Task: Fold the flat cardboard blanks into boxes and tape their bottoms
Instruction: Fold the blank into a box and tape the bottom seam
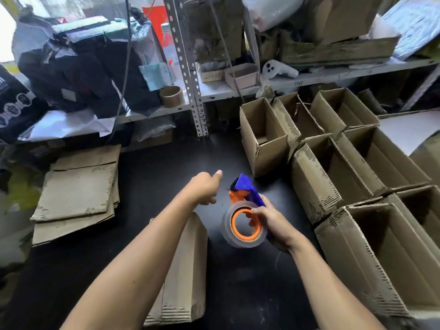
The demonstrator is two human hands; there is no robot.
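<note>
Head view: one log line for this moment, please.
right hand: grips tape dispenser | left hand: curled, empty | flat blanks: stacked left | folded boxes: right

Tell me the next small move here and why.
Probably bring the left hand down onto the flat blank beneath that arm and start opening it. The right hand already grips the tape gun, the left holds nothing, and the folded boxes stand open-topped at right, so the next blank seems due.
</note>
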